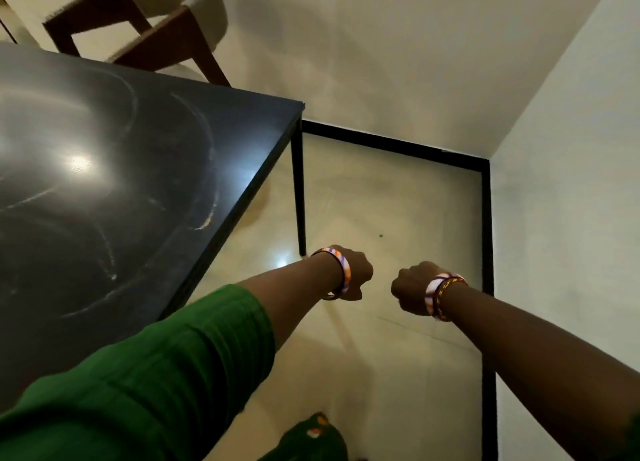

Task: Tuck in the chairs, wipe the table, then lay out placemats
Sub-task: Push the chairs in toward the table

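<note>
The dark glossy table (145,155) fills the left side, and pale curved streaks run across its top. Its corner points toward the room's corner. A chair (162,34) with brown wooden legs and a cream seat stands at the table's far side, partly under the top. My left hand (358,273) and my right hand (410,292) hang side by side over the floor, just right of the table's thin black leg (298,190). Both are curled into fists with the fingers turned away from me. Nothing shows in either. No placemat or cloth is in sight.
Cream walls meet in a corner ahead, with a black skirting (486,239) along their base. The shiny beige floor (381,201) lies between the table and the right wall. My green sleeve (156,374) covers the left forearm.
</note>
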`<action>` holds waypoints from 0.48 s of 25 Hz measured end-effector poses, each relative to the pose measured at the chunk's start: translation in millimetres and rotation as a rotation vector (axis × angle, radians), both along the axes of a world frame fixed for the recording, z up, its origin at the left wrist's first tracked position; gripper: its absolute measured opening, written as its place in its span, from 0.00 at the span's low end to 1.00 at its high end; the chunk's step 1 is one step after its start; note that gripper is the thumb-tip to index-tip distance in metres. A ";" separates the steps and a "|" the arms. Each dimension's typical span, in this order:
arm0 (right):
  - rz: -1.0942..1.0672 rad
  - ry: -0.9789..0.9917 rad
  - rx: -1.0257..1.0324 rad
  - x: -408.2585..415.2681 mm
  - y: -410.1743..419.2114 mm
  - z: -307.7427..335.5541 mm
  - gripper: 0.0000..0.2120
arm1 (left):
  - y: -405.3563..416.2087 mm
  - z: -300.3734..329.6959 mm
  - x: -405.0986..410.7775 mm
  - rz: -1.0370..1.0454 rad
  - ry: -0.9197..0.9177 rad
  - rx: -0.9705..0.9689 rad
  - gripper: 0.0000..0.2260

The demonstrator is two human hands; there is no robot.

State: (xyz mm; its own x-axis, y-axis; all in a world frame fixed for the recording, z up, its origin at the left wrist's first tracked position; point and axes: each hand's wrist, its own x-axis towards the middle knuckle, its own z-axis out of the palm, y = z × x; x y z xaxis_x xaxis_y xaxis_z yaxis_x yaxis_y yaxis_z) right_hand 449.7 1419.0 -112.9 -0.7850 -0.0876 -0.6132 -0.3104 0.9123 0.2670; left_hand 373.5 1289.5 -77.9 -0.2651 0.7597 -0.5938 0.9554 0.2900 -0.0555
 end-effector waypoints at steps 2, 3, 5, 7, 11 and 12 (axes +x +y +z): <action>0.006 0.022 -0.012 -34.1 29.1 -3.2 0.12 | 29.3 -5.7 -31.4 0.038 -0.002 0.000 0.16; 0.006 0.042 -0.026 -54.9 42.4 -3.5 0.12 | 43.2 -9.3 -51.5 0.056 0.002 0.002 0.17; 0.012 0.073 -0.056 -102.0 69.2 -3.5 0.12 | 69.3 -14.6 -96.1 0.089 0.016 0.006 0.17; 0.021 0.079 -0.064 -154.8 97.0 0.3 0.13 | 95.8 -17.6 -143.8 0.123 0.034 0.004 0.17; 0.057 0.128 -0.076 -273.3 150.6 22.5 0.14 | 144.9 5.5 -249.5 0.214 0.047 0.072 0.18; 0.070 0.158 -0.088 -303.4 161.0 31.8 0.14 | 154.5 15.0 -274.7 0.246 0.045 0.106 0.18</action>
State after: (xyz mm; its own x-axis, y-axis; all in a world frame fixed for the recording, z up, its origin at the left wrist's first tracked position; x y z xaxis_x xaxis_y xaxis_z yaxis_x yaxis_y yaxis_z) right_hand 146.3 1580.0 -81.2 -0.8610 -0.1931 -0.4705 -0.3342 0.9122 0.2371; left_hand 98.9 1444.0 -62.9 -0.4735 0.7264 -0.4980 0.8529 0.5193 -0.0534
